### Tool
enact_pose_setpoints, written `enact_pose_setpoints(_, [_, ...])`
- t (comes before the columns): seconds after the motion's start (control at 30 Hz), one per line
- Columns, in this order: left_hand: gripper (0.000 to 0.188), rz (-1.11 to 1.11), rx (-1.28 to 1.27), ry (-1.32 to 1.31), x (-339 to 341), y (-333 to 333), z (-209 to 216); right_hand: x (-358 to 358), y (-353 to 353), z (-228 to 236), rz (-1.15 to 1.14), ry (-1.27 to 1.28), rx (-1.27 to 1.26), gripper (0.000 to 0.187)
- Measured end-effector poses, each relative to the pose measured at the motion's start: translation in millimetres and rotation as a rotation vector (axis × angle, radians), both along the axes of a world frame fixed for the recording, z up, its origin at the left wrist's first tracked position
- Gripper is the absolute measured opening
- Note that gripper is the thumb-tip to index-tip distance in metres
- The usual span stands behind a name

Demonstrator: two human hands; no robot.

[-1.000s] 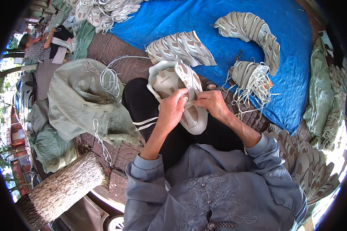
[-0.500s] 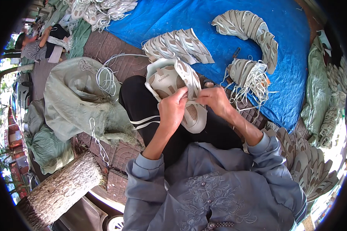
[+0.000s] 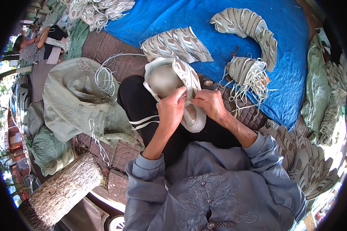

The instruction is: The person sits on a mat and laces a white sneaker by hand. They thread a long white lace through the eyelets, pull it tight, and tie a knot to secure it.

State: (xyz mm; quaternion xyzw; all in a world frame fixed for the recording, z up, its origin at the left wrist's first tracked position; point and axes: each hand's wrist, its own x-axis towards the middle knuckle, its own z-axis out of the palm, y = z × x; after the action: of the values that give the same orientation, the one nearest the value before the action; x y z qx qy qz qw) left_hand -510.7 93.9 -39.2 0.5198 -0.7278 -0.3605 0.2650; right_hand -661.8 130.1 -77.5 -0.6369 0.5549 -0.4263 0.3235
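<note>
A beige and white shoe upper (image 3: 192,118) with mesh patches rests across my lap, its opening pointing away from me. My left hand (image 3: 171,107) is closed on its near-left edge, thumb and fingers pinched at the middle of the upper. Close beside it, my right hand (image 3: 211,104) is closed in a pinch at the eyelet rows, on a white shoelace that is mostly hidden by the fingers. Loose white laces (image 3: 145,122) lie over my left knee.
Nested rows of shoe uppers (image 3: 177,45) and a bundle with laces (image 3: 246,71) lie on or by a blue tarp (image 3: 293,73). Left are a pale sack (image 3: 65,96) and a tree trunk (image 3: 65,188). More uppers (image 3: 308,165) stack at right; another person (image 3: 36,48) sits far left.
My right hand has moved slightly left and in toward the upper, nearer my left hand. The left hand keeps its pinch almost in place.
</note>
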Motion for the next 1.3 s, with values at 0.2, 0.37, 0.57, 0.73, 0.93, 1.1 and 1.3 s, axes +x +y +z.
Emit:
enact_pose_setpoints(0.2, [0.027, 0.013, -0.011, 0.006, -1.4, -1.1, -1.6, 8.7, -4.2, -2.7, -0.076, 0.286, -0.289, 0.017])
enact_pose_setpoints(0.37, [0.026, -0.015, -0.073, 0.037, -3.0, -2.8, -2.6, 16.7, -6.9, -2.5, -0.1, 0.381, -0.356, 0.017])
enact_pose_setpoints(0.57, [0.025, -0.094, -0.085, -0.002, -1.0, -4.2, 0.0, 1.8, -2.5, 3.8, 0.094, 0.412, -0.298, 0.01])
enact_pose_setpoints(0.73, [0.024, -0.146, -0.066, -0.099, 0.7, -6.8, 2.2, -17.8, -30.7, 1.2, 0.266, -0.116, 0.337, 0.012])
enact_pose_setpoints(0.93, [0.026, -0.176, -0.076, -0.144, -0.2, -11.9, 4.9, -7.1, -26.5, -5.4, 0.172, 0.01, 0.206, 0.013])
enact_pose_setpoints(1.1, [0.027, -0.228, -0.009, -0.224, -0.1, -18.9, 10.6, -2.6, -26.2, -11.5, 0.125, -0.094, 0.017, 0.011])
enact_pose_setpoints(1.3, [0.027, -0.242, 0.411, -0.081, 3.9, -33.7, 23.6, -15.7, -38.6, -8.3, 0.324, 0.04, -0.284, 0.022])
